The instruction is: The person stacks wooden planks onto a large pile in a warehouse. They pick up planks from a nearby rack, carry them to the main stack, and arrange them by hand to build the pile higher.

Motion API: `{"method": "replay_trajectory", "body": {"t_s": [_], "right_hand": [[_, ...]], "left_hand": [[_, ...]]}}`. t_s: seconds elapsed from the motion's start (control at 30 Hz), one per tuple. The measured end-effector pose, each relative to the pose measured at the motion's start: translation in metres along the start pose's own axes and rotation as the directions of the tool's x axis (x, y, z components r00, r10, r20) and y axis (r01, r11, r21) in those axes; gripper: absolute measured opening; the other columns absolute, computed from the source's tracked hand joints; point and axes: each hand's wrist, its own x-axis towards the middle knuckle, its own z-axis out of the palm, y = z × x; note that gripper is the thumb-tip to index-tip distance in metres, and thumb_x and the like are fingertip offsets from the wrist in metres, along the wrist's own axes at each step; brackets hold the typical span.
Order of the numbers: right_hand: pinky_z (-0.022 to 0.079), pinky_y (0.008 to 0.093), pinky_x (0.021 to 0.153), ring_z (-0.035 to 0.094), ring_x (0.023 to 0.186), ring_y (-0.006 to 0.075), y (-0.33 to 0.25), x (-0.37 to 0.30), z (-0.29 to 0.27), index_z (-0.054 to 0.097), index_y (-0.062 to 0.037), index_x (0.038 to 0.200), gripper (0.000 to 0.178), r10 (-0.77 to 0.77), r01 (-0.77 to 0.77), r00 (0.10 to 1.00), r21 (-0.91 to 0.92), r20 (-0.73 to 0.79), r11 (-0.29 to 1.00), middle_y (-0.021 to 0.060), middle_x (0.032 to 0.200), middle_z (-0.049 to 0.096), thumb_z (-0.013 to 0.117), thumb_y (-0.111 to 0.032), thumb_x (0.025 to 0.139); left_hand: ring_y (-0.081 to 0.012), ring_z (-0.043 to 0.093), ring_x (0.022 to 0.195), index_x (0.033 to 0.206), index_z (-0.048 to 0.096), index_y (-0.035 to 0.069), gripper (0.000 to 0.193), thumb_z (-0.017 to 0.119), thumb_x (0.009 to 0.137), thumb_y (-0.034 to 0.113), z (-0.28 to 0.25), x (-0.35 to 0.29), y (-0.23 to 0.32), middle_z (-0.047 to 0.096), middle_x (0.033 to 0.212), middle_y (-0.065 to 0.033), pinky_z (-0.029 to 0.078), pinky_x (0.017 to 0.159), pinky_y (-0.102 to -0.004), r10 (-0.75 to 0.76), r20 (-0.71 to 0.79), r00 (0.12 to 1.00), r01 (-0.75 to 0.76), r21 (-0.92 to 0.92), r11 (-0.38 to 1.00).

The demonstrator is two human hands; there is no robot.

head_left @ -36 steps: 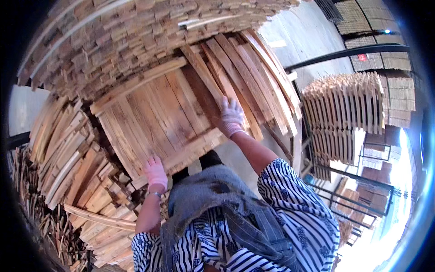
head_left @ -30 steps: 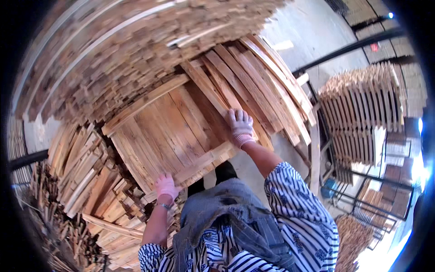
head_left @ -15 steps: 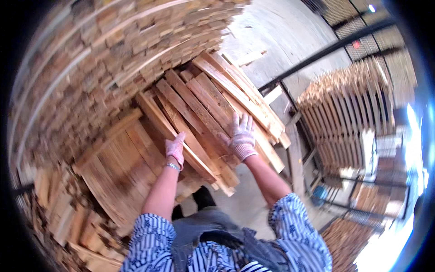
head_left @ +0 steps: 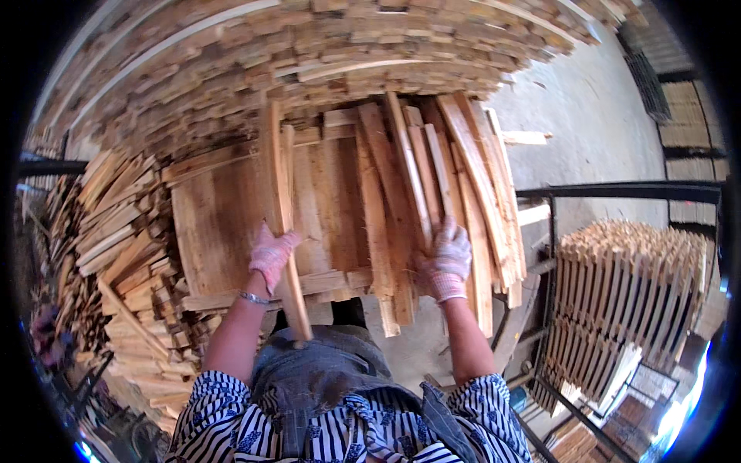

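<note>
My left hand (head_left: 274, 251), in a pinkish work glove, is closed on a long narrow wooden board (head_left: 280, 177). The board stands on edge across a wide panel of planks (head_left: 220, 224), its near end close to my apron. On the right, my gloved right hand (head_left: 449, 261) is curled over the near part of a narrow wooden slat (head_left: 440, 166) among the loose boards (head_left: 478, 181). Its thumb lies by another slat (head_left: 409, 166); part of its grip is hidden under the palm.
Behind the panel rises a tall stack of lumber (head_left: 347, 50). Wood offcuts (head_left: 127, 239) are heaped at the left. A black metal rail (head_left: 617, 190) runs on the right, beside a stack of slats (head_left: 617, 285). Grey concrete floor (head_left: 571, 100) shows at the far right.
The view has turned, so the boards now run nearly straight away from me. My left hand has carried a board leftward from the pile onto the panel. My right hand's spread fingers have curled in.
</note>
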Motion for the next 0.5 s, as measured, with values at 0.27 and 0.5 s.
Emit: {"method": "replay_trajectory", "body": {"t_s": [0.27,0.5], "right_hand": [[0.043,0.0394,0.109,0.052,0.128,0.0327,-0.004,-0.035,-0.026,0.02,-0.0062,0.157,0.111,-0.048,-0.148,0.963,0.67,0.265,0.728,0.0226,0.141,0.048,0.087,-0.021,0.069],[0.041,0.0365,0.11,0.051,0.13,0.0314,-0.104,-0.085,0.064,0.028,-0.0028,0.154,0.081,-0.293,-0.154,0.906,0.883,0.306,0.444,0.0208,0.141,0.051,0.068,-0.007,0.084]], "left_hand": [[-0.0383,0.053,0.128,0.146,0.038,-0.004,0.084,0.075,0.078,0.028,-0.056,0.051,-0.098,0.049,0.143,-0.0278,0.043,0.109,-0.0395,-0.059,-0.205,0.977,0.127,0.337,0.933],[-0.041,0.059,0.12,0.14,0.041,0.001,0.074,0.075,0.081,0.029,-0.051,0.016,-0.075,0.058,0.129,-0.0266,0.05,0.101,-0.0439,0.018,-0.199,0.98,0.115,0.638,0.762]]}}
